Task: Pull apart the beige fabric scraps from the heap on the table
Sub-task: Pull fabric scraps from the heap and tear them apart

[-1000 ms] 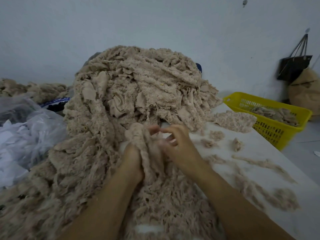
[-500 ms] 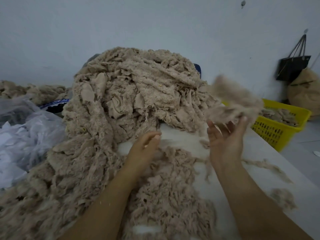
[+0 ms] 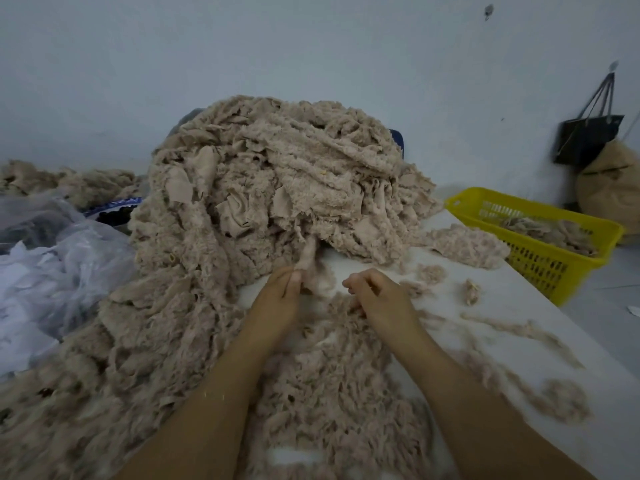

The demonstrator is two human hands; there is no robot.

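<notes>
A tall heap of fluffy beige fabric scraps (image 3: 277, 181) fills the middle of the white table (image 3: 540, 337) and spills toward me along the left and front. My left hand (image 3: 277, 299) pinches a beige scrap (image 3: 311, 268) that still hangs from the foot of the heap. My right hand (image 3: 377, 296) rests beside it with its fingers curled down into the loose scraps in front of me; whether it grips any is not clear. A flat wad of scraps (image 3: 464, 244) lies on the table at the right, next to the basket.
A yellow plastic basket (image 3: 554, 265) with scraps inside stands at the table's right edge. Clear plastic bags (image 3: 52, 271) lie at the left. A black bag (image 3: 588, 136) hangs on the wall above a brown sack (image 3: 613, 192). Small tufts dot the right part of the table.
My right hand flung a wad of scraps to the right, then came back down beside the left. My left hand has reached forward and taken a scrap at the heap's foot.
</notes>
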